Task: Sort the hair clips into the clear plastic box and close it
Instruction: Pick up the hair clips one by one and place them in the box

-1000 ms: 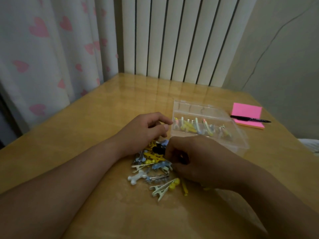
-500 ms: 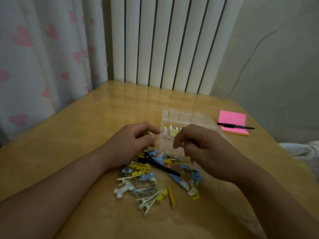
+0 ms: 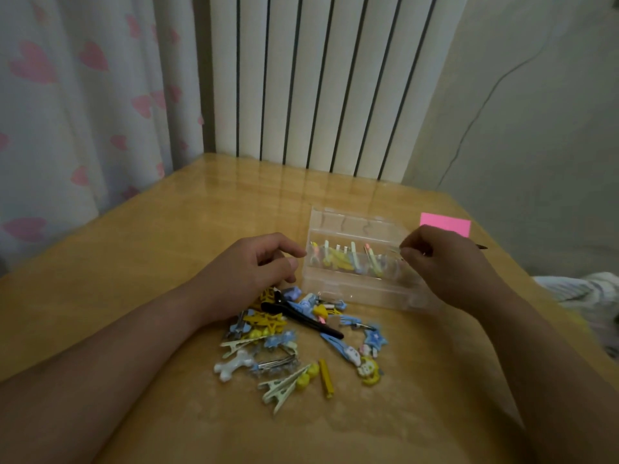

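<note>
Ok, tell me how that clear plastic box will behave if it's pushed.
The clear plastic box looks thin-walled and holds only a few clips, so it is probably light. On the glossy table it would likely slide rather than tip.

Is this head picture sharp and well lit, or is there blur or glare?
Head view: dim light; soft glare on the table near the radiator; the right hand and its pinched clip are motion-blurred; the pile is fairly sharp.
</note>
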`<state>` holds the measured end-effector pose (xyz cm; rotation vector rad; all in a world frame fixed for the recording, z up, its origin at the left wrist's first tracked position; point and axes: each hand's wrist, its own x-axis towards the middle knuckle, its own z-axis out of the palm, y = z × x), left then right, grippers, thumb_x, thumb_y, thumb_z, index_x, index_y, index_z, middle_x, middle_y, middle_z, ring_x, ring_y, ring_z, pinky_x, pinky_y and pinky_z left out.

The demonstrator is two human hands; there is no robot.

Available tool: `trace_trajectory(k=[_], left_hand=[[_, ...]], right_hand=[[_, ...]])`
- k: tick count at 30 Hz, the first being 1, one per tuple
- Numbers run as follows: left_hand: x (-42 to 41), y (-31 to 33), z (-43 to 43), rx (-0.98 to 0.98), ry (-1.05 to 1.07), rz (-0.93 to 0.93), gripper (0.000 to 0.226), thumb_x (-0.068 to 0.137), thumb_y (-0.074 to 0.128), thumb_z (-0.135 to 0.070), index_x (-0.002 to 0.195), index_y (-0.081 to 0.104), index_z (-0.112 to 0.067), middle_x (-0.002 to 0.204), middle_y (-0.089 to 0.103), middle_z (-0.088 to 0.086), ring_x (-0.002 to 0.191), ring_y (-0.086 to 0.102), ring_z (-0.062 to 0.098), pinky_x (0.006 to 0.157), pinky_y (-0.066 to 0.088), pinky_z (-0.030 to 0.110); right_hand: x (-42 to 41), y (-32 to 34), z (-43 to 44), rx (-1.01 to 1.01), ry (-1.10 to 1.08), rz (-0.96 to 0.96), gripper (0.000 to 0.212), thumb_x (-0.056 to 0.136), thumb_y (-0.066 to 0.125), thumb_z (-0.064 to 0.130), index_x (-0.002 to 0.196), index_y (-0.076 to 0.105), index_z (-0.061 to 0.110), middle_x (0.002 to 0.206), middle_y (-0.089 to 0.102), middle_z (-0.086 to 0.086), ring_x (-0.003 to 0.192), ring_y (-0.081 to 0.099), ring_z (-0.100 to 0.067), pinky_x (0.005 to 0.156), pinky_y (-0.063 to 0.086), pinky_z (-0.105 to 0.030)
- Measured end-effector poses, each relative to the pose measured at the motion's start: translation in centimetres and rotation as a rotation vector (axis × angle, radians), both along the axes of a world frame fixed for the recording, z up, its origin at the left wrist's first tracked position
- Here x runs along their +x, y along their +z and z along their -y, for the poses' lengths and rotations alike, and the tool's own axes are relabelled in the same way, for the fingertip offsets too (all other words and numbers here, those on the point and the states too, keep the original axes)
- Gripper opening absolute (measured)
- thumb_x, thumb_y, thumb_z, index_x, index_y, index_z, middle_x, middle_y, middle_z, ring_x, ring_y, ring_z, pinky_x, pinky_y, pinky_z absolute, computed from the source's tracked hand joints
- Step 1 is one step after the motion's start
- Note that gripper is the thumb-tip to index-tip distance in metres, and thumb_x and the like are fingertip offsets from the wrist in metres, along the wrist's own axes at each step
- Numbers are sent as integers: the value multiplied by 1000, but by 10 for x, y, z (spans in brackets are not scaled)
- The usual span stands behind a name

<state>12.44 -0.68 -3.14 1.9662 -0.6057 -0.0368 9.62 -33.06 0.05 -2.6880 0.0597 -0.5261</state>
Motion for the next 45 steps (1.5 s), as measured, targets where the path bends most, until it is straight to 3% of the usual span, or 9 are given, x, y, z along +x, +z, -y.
trace_trajectory(k=[7,10,14,21,25,27,34,41,45], left_hand=[[0,-1,0,5,0,8,17,105,63,-24,117,73,-32,93,79,0,89,75,13,94,59,50],[0,0,0,11,1,8,17,105,63,-25,117,73,-32,93,79,-1,89,75,12,94,59,50],[2,-2,0,2,0,10,16,105,64,-24,117,73,-30,93,79,0,89,76,12,95,59,51],[2,-2,0,-8,-4,1,17,105,64,-23,118,73,-29,94,79,2,88,75,11,94,60,46],[2,-1,0,-1,-2,-2,18,105,64,-25,121,73,-27,95,79,1,90,76,12,95,60,47],[1,-1,-1,1,-2,0,18,105,63,-25,121,73,-26,95,78,1,91,76,13,95,60,47],[4,0,-3,-30,4,-5,17,105,63,-23,118,74,-23,95,78,4,93,73,24,89,60,40],[4,0,-3,-31,-7,-17,18,105,63,-22,119,74,-21,95,77,4,94,72,25,87,58,33],[3,1,-3,-23,-8,-15,19,105,63,-22,121,74,-20,96,78,5,94,72,24,85,58,30]], right_hand=[[12,-1,-6,-83,-41,-12,14,100,67,39,100,75,27,89,70,10,80,63,-10,69,49,-31],[15,-4,-8,-176,-77,-21,29,103,59,48,91,76,27,79,71,8,72,62,-12,65,47,-29],[14,-6,-7,-147,-78,-18,44,104,54,51,83,76,20,70,70,3,67,64,-17,70,55,-33],[-1,4,-20,-36,10,210,30,104,58,43,95,77,21,83,70,8,81,64,-17,77,55,-44],[-25,10,-51,78,151,256,14,102,62,34,103,73,24,88,65,17,81,60,-5,71,52,-31],[-38,9,-69,90,272,190,13,98,62,37,105,71,31,89,65,19,81,59,-3,68,49,-23],[-60,7,-118,1,607,-94,14,91,72,44,102,65,38,92,66,22,83,62,-2,66,50,-21],[-59,1,-126,-43,673,-237,20,92,75,40,101,57,38,94,64,15,85,60,-5,72,55,-33],[-60,2,-125,-19,699,-281,21,93,75,31,100,56,39,93,63,14,82,60,-7,69,53,-29]])
